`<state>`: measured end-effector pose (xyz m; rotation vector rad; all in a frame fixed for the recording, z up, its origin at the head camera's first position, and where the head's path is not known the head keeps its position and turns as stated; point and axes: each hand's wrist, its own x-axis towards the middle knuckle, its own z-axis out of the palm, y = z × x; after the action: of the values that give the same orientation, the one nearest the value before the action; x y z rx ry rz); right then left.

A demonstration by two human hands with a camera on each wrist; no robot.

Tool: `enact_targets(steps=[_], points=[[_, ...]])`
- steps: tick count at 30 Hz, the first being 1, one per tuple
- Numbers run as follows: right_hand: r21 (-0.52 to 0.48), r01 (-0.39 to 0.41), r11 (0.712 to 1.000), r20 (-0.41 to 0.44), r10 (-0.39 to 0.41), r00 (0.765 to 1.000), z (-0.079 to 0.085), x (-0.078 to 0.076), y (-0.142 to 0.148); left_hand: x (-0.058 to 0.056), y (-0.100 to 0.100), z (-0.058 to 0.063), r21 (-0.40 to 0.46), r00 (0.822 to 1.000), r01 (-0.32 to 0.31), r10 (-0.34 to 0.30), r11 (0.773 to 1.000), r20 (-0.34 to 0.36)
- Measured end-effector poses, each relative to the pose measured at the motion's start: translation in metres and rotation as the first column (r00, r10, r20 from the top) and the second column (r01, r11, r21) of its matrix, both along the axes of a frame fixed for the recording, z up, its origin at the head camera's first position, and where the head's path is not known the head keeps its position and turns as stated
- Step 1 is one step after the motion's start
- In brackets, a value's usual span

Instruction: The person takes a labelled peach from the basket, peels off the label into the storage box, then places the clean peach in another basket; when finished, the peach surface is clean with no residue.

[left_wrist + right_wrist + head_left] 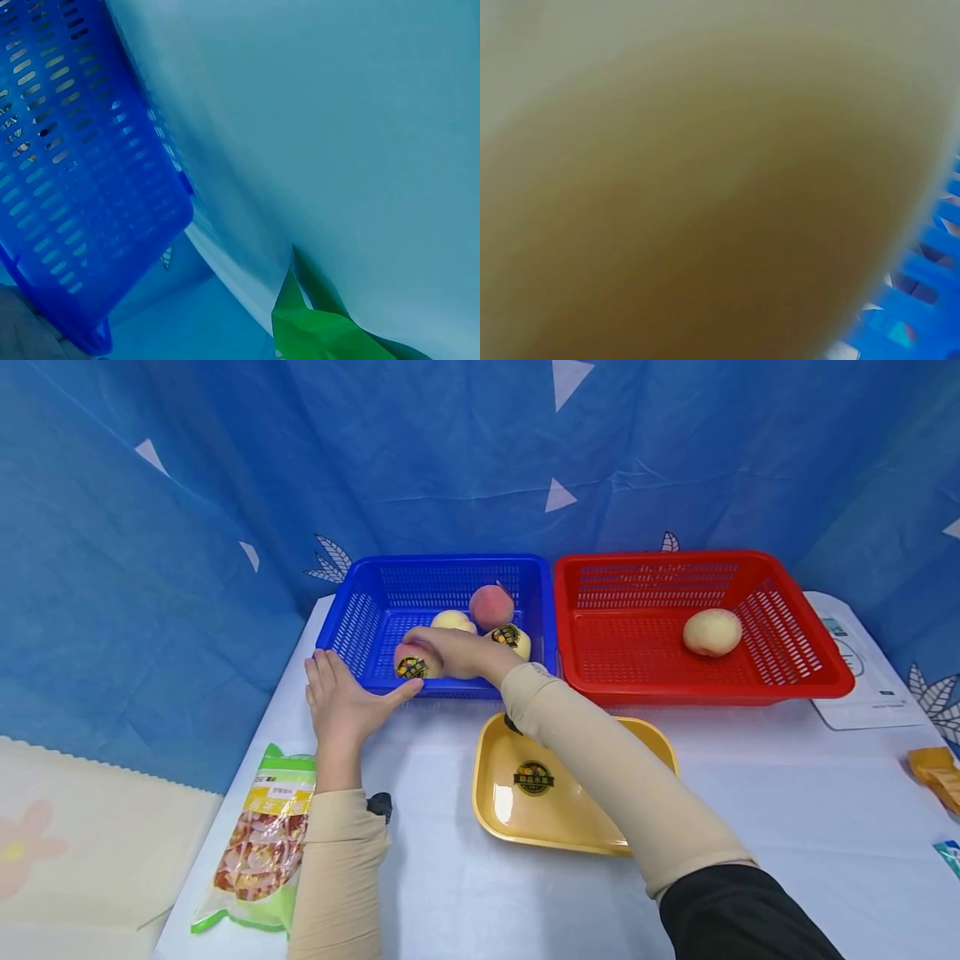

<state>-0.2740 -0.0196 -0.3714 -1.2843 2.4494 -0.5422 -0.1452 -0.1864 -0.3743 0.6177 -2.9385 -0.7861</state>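
My right hand (457, 652) reaches into the blue basket (360, 572) and grips a pink-and-yellow peach (414, 662) with a dark round sticker, close to the front wall. Beside that hand lie a pale peach (453, 621), a pink peach (492, 607) and a stickered yellow peach (512, 642). At the basket's front left corner, my left hand (347, 700) rests against the rim with straight fingers and the thumb spread to the right. The basket's slotted wall (82, 165) fills the left of the left wrist view. A blurred tan surface covers most of the right wrist view.
To the right stands a red basket (675, 692) holding one pale peach (712, 632). A yellow tray (525, 827) with a sticker lies in front, partly under my right forearm. A green food bag (262, 843) lies left of my left forearm. An orange packet (937, 775) lies far right.
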Motion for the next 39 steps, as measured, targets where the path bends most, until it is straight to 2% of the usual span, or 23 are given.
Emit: enact_targets(steps=[2,7,12,24,30,39], points=[[0.016,0.000,1.000,-0.011,0.000,1.000,0.000,0.000,0.001,0.000,0.001,0.000,0.003,1.000,0.001,-0.001,1.000,0.004],[0.030,0.013,0.999,-0.101,-0.010,0.995,-0.002,0.001,0.004,0.000,0.001,0.000,-0.002,1.000,0.004,-0.004,1.000,0.015],[-0.023,0.041,0.999,-0.138,-0.044,0.989,-0.003,0.003,0.010,-0.002,0.001,0.000,-0.008,1.000,0.007,-0.007,1.000,0.017],[-0.148,0.126,0.981,-0.183,-0.152,0.971,0.010,0.012,0.036,-0.001,0.002,0.003,-0.016,1.000,0.010,-0.010,1.000,0.023],[-0.228,0.178,0.957,-0.080,-0.201,0.976,0.017,0.014,0.057,0.000,0.001,0.004,-0.027,0.999,0.005,-0.004,1.000,0.036],[-0.362,0.257,0.896,0.064,-0.251,0.966,0.027,0.017,0.090,0.001,0.003,0.006,-0.007,1.000,0.003,-0.002,1.000,0.023]])
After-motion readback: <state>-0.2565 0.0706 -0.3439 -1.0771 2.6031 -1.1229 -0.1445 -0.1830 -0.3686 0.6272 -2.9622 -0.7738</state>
